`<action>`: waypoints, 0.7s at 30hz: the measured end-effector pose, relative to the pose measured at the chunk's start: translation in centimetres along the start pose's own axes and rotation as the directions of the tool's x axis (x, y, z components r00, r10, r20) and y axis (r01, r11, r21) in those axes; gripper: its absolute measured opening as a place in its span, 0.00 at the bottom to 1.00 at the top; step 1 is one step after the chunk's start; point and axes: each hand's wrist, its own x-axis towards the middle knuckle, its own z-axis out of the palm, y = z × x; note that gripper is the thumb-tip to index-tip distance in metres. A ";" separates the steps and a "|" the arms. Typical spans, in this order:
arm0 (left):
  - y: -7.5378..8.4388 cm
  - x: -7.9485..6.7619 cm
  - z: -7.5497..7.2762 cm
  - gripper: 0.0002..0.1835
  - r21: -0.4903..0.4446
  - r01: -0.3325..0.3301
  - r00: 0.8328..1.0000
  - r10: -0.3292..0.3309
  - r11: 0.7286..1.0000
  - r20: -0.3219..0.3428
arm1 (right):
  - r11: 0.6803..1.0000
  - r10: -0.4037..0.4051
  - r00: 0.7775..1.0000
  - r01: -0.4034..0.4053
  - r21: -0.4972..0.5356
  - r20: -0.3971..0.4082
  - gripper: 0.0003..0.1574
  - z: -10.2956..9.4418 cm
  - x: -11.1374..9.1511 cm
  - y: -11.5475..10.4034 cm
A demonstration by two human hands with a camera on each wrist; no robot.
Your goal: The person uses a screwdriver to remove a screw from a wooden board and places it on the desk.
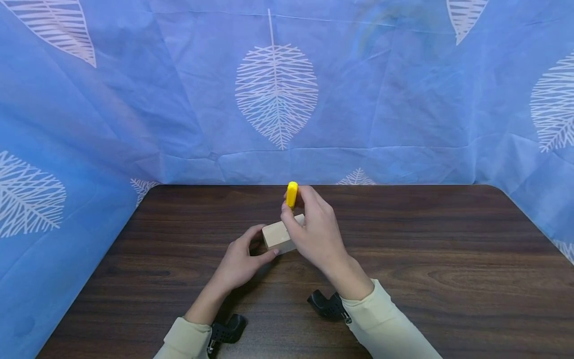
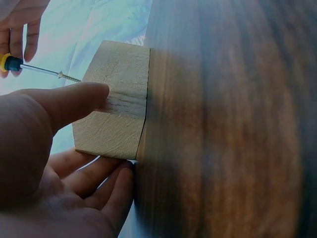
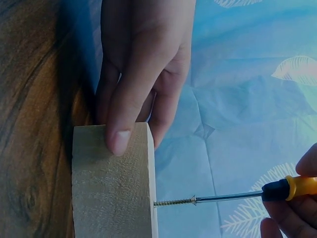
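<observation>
A pale wooden block [image 1: 280,234] rests on the dark tabletop. My left hand [image 1: 242,259] grips its left end, thumb on the near side and fingers behind. With fingers and thumb my right hand [image 1: 314,229] holds a screwdriver [image 1: 292,194] by its yellow handle, upright over the block. In the right wrist view the screwdriver's thin shaft [image 3: 228,197] meets the head of a screw [image 3: 174,202], whose point is at the block's top face. Most of the screw's thread stands out of the wood. The left wrist view shows the left thumb [image 2: 79,101] across the block.
The brown wood-grain table [image 1: 448,259] spreads around both hands. Behind it and at the sides hangs a blue cloth [image 1: 188,99] with white leaf prints. A black wrist mount [image 1: 228,329] sits at the left cuff, and another black mount [image 1: 327,305] at the right cuff.
</observation>
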 end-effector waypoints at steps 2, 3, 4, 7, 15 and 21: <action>0.0 0.0 0.0 0.32 0.001 0.003 1.000 -0.003 1.000 0.000 | 1.000 -0.007 1.000 0.007 -0.007 0.002 0.14 0.0 0.0 0.0; 0.0 0.0 0.0 0.32 0.005 0.004 1.000 -0.004 1.000 -0.001 | 1.000 -0.012 1.000 0.012 -0.010 0.001 0.14 0.0 0.0 0.0; 0.0 0.0 0.0 0.32 0.008 0.005 1.000 -0.005 1.000 -0.001 | 1.000 -0.016 1.000 0.016 -0.012 -0.001 0.15 0.1 0.0 0.1; 0.0 0.0 0.0 0.33 0.018 0.011 1.000 -0.011 1.000 -0.004 | 0.999 -0.033 0.999 0.033 -0.011 -0.014 0.17 0.1 0.0 0.2; -0.1 0.1 0.1 0.33 0.014 0.005 1.000 -0.005 1.000 -0.002 | 0.997 -0.079 0.993 0.080 0.006 -0.086 0.21 0.1 0.0 0.2; -0.2 0.1 0.0 0.33 0.015 0.005 1.000 -0.005 1.000 -0.004 | 0.995 -0.097 0.991 0.097 -0.003 -0.090 0.19 0.1 0.0 0.2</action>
